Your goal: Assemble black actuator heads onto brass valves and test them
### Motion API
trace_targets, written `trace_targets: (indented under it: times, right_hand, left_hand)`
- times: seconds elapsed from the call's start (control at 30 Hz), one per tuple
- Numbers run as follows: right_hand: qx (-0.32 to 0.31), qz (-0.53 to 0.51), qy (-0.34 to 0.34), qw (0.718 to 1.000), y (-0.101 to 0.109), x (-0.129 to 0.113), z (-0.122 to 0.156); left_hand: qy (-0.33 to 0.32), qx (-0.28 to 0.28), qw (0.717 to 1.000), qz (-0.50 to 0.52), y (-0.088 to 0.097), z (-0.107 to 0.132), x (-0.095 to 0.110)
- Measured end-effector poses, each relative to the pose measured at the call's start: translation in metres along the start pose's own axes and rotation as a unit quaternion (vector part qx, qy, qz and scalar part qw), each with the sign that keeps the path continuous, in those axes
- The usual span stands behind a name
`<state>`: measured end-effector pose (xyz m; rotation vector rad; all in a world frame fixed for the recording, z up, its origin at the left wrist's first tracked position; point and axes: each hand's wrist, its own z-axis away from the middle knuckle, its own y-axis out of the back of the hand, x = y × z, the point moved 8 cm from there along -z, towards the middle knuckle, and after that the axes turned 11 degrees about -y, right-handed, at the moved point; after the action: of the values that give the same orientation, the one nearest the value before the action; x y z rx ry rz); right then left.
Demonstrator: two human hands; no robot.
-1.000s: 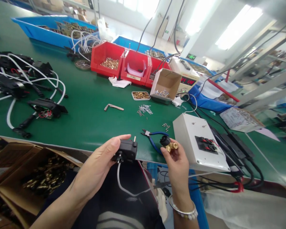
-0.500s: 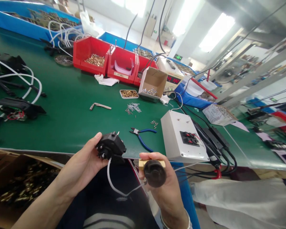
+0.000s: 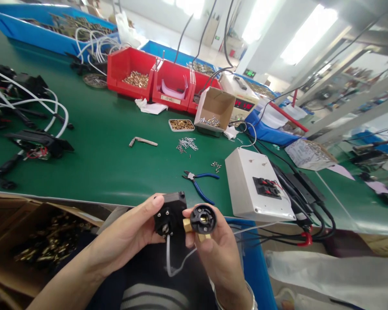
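Observation:
My left hand [image 3: 129,234] grips a black plastic housing [image 3: 170,211] with screw heads on its face and a white tube [image 3: 168,262] hanging below it. Held in my right hand [image 3: 213,252] is a brass fitting with a round black cap [image 3: 202,219], the cap's open face turned toward me. The brass end touches the housing's right side. Both parts hover just in front of the green table's near edge [image 3: 84,194], above my lap.
Blue-handled pliers [image 3: 200,183] and a white test box [image 3: 257,185] lie just beyond my hands. Loose screws [image 3: 187,144], a small tray of brass parts [image 3: 181,125], a cardboard box [image 3: 215,107] and red bins [image 3: 155,82] sit farther back. Black assemblies with white tubes [image 3: 29,125] lie at left. A carton of brass fittings [image 3: 42,241] stands lower left.
My right hand rose and brought the brass fitting up against the black housing; earlier the two parts were apart. My left hand turned the housing so its screwed face points at me.

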<state>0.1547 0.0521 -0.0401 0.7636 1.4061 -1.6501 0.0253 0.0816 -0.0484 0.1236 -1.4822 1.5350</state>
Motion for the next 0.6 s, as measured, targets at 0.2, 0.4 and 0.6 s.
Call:
trace_targets:
  times: [0.2,0.4,0.6]
  right_hand:
    - [0.018,-0.013,-0.018,1.0,0.003,0.001,0.004]
    - [0.022,-0.016,-0.052,0.998,-0.002,-0.002,0.017]
    - [0.065,-0.014,-0.145,0.987,-0.008,0.011,0.035]
  left_hand:
    - [-0.01,0.034,0.999,0.023,-0.002,0.003,-0.002]
    - [-0.04,0.027,0.998,0.038,-0.009,0.008,0.007]
    - [-0.051,0.071,0.993,0.073,-0.01,0.011,0.011]
